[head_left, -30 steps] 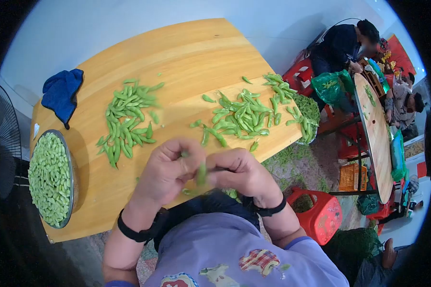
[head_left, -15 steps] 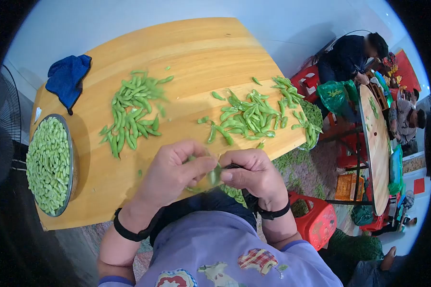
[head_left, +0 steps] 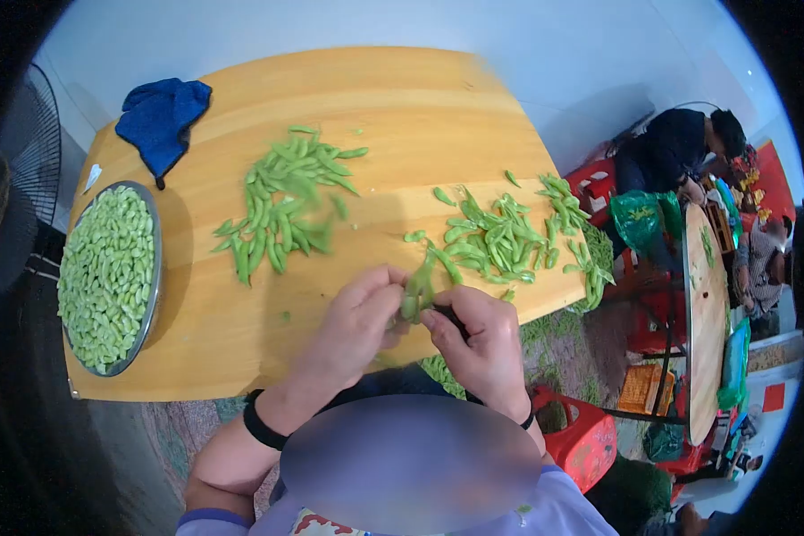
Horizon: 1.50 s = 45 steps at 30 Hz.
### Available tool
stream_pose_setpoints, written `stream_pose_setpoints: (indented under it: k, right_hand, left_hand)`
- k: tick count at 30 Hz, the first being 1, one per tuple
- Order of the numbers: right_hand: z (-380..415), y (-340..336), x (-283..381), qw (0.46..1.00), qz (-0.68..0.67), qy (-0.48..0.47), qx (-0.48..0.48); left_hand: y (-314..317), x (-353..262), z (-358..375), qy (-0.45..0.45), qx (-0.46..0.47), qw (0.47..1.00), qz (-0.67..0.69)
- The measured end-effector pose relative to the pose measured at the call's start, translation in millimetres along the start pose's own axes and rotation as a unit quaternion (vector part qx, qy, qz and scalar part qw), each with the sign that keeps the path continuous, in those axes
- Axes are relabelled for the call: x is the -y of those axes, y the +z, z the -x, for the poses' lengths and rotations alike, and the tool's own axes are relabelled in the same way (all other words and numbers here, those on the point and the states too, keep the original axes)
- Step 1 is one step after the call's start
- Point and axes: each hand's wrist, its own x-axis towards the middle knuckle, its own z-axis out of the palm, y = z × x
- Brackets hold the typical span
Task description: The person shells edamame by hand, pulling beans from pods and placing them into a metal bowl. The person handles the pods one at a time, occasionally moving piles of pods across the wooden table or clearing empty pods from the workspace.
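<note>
Between my two hands, in front of my body, is a green edamame pod (head_left: pixel 417 293). My left hand (head_left: pixel 359 320) is closed, its fingertips pinching the pod from the left. From the other side, my right hand (head_left: pixel 482 338) is closed with thumb and index finger on the pod's lower part. Something dark sits at the right index finger, but I cannot make out what it is. One pile of pods (head_left: pixel 277 210) lies beyond my left hand, and a second pile (head_left: pixel 500 237) lies beyond my right. A metal bowl (head_left: pixel 155 272) full of shelled green beans (head_left: pixel 105 277) stands at the left.
The wooden table (head_left: pixel 402 107) also bears a blue cloth (head_left: pixel 163 121) at its far left. A fan (head_left: pixel 31 161) stands left of it. At right are a red stool (head_left: pixel 581 438), an orange crate (head_left: pixel 645 389), and a person (head_left: pixel 674 143) seated by another table (head_left: pixel 703 339).
The view has shifted, so the table's contents appear farther right. Both hands remain together, and the pod between them now points upward and shows more clearly.
</note>
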Motion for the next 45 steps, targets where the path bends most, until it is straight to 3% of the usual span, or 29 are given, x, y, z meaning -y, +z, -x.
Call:
stream_pose_setpoints:
  k: [2, 6, 8, 10, 12, 16, 20, 22, 24, 26, 27, 29, 33, 36, 38, 42, 44, 45]
  right_hand:
    - [-0.3, 5.9, 5.3, 0.995, 0.096, -0.015, -0.039]
    - [-1.8, 21.3, 5.6, 0.989, 0.120, -0.057, -0.059]
    - [-4.1, 21.6, 13.0, 0.992, 0.103, -0.041, -0.060]
    - [-6.5, 26.8, 16.2, 0.992, 0.090, -0.035, -0.084]
    - [-7.2, 28.7, 21.0, 0.988, 0.128, -0.054, -0.062]
    - [-8.5, 40.1, 21.8, 0.983, 0.141, -0.095, -0.076]
    - [-13.5, 22.1, 6.9, 0.979, 0.144, -0.038, -0.139]
    - [-16.1, 11.4, -5.7, 0.982, 0.122, -0.021, -0.145]
    - [-16.5, 4.8, -14.0, 0.984, 0.103, 0.000, -0.147]
    - [-16.2, -0.1, -18.8, 0.989, 0.062, 0.049, -0.124]
    - [-15.5, 0.3, -27.3, 0.989, 0.060, 0.048, -0.130]
    - [-16.2, 0.5, -26.2, 0.990, 0.057, 0.042, -0.125]
    - [-16.5, 1.4, -26.1, 0.991, 0.038, 0.047, -0.122]
    - [-16.0, -3.7, -32.0, 0.990, 0.019, 0.063, -0.121]
    - [-15.1, -10.2, -39.5, 0.990, 0.051, 0.066, -0.113]
    - [-16.2, -16.8, -42.1, 0.985, 0.053, 0.098, -0.130]
    - [-13.9, -24.7, -44.9, 0.980, 0.140, 0.050, -0.133]
    - [-11.5, -32.4, -46.9, 0.981, 0.135, 0.077, -0.119]
  left_hand:
    - [2.1, 1.3, 3.1, 0.014, -0.019, 0.999, -0.030]
    - [-1.9, 8.8, 2.2, 0.069, -0.068, 0.984, -0.152]
    - [-5.3, 4.7, 3.0, 0.074, -0.076, 0.991, -0.088]
    - [-10.1, 4.2, 2.0, 0.044, -0.013, 0.994, 0.095]
    - [-19.4, 8.3, -3.0, 0.007, 0.035, 0.981, 0.190]
    - [-22.1, 5.2, -3.6, 0.017, 0.026, 0.974, 0.224]
    - [-41.9, -5.8, 17.8, 0.029, 0.007, 0.996, 0.079]
    - [-62.2, -45.2, 56.1, 0.097, -0.029, 0.987, -0.123]
    - [-88.6, -98.2, 94.1, 0.199, -0.085, 0.926, -0.308]
    - [-121.8, -152.5, 125.4, 0.224, -0.185, 0.863, -0.413]
    - [-146.4, -176.7, 132.6, 0.209, -0.209, 0.886, -0.357]
    - [-200.8, -210.5, 139.8, 0.205, -0.297, 0.789, -0.497]
    - [-252.0, -223.9, 132.4, 0.182, -0.330, 0.807, -0.455]
    - [-256.2, -214.9, 124.7, 0.167, -0.301, 0.819, -0.459]
    - [-249.2, -213.3, 125.1, 0.169, -0.288, 0.859, -0.387]
    - [-244.2, -214.9, 127.5, 0.189, -0.267, 0.883, -0.337]
    - [-239.0, -213.3, 127.5, 0.193, -0.315, 0.856, -0.362]
    - [-247.4, -211.9, 125.1, 0.194, -0.319, 0.845, -0.382]
